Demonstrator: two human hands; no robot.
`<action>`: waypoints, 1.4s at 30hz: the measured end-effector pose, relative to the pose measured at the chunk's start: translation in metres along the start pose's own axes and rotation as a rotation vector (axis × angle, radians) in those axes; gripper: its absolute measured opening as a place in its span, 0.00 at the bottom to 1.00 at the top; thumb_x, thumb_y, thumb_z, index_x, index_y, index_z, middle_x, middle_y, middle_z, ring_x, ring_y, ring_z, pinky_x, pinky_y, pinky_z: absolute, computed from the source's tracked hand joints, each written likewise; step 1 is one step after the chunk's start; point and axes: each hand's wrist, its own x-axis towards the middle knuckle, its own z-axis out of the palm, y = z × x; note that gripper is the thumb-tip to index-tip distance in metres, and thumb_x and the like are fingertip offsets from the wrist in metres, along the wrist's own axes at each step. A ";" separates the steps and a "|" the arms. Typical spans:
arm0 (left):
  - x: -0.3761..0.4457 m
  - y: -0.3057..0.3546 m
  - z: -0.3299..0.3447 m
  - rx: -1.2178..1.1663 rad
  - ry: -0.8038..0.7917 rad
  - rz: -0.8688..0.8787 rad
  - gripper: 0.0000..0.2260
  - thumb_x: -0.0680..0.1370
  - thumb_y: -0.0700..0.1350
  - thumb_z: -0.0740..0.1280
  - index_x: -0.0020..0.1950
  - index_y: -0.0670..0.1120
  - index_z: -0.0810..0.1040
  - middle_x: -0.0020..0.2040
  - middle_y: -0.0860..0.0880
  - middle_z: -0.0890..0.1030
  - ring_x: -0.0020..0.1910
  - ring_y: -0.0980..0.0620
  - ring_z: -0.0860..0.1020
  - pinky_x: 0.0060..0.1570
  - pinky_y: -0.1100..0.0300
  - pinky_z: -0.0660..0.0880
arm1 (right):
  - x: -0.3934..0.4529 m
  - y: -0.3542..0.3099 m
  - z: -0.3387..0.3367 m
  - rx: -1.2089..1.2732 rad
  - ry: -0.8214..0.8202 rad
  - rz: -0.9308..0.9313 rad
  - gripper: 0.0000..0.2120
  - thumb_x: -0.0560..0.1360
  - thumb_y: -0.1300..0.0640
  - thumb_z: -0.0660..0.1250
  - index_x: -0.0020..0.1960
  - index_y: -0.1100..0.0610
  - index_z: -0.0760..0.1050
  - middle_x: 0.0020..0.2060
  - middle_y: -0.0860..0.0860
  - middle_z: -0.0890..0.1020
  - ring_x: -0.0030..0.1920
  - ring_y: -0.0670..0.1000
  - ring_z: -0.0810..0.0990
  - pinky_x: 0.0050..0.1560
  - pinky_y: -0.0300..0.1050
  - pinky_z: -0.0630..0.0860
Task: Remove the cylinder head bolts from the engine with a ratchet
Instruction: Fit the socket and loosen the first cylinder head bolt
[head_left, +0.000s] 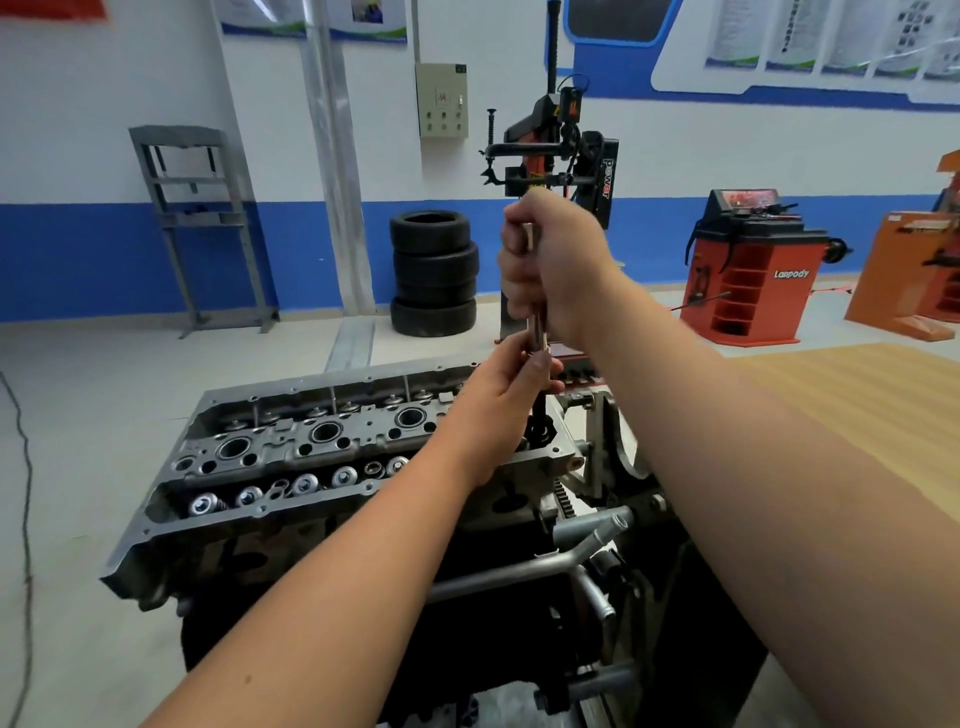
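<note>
At the centre of the frame, the right hand is wrapping all its fingers tightly round the upright metal shaft of the ratchet, with a strip of bright steel showing between the knuckles and again just below the fist. Directly beneath it, the left hand is pinching the lower part of the same shaft between thumb and fingertips, the remaining fingers curling loosely around it. Below the left hand's fingers a dark bolt with a wide collar is hanging in line with the tool, standing just above the right-hand end of the cylinder head; whether its tip is touching the metal cannot be told. The cylinder head is lying across the lower middle of the frame, its long edges running from lower left up toward the hands, with round bores and shiny valve springs showing along its top. It is sitting on the dark engine block, where metal pipes are crossing at lower right. Both forearms are reaching in from the bottom edge. Pale open floor is stretching to the left of the engine, a wooden surface is lying to the right, and a stack of tyres, a tyre changer and a red wheel balancer are standing well behind, against the blue and white wall.
</note>
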 end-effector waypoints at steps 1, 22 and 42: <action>-0.001 0.001 0.002 0.028 -0.008 0.008 0.07 0.84 0.54 0.61 0.55 0.65 0.77 0.49 0.62 0.84 0.52 0.59 0.84 0.55 0.54 0.76 | 0.000 -0.002 -0.008 0.070 -0.117 0.042 0.19 0.78 0.54 0.56 0.28 0.52 0.65 0.22 0.47 0.61 0.24 0.49 0.55 0.29 0.43 0.53; 0.001 0.002 0.002 -0.014 0.011 0.019 0.08 0.81 0.56 0.61 0.54 0.65 0.79 0.46 0.59 0.85 0.53 0.54 0.84 0.65 0.46 0.76 | -0.011 0.004 -0.006 0.104 0.066 -0.058 0.19 0.81 0.53 0.58 0.31 0.53 0.66 0.24 0.48 0.62 0.25 0.49 0.56 0.28 0.42 0.56; 0.002 -0.001 0.000 -0.047 0.069 -0.012 0.04 0.83 0.48 0.69 0.58 0.52 0.80 0.50 0.50 0.87 0.51 0.52 0.85 0.56 0.58 0.80 | -0.013 0.006 0.018 -0.163 0.377 -0.150 0.10 0.76 0.56 0.59 0.38 0.58 0.70 0.28 0.53 0.70 0.33 0.54 0.66 0.38 0.52 0.65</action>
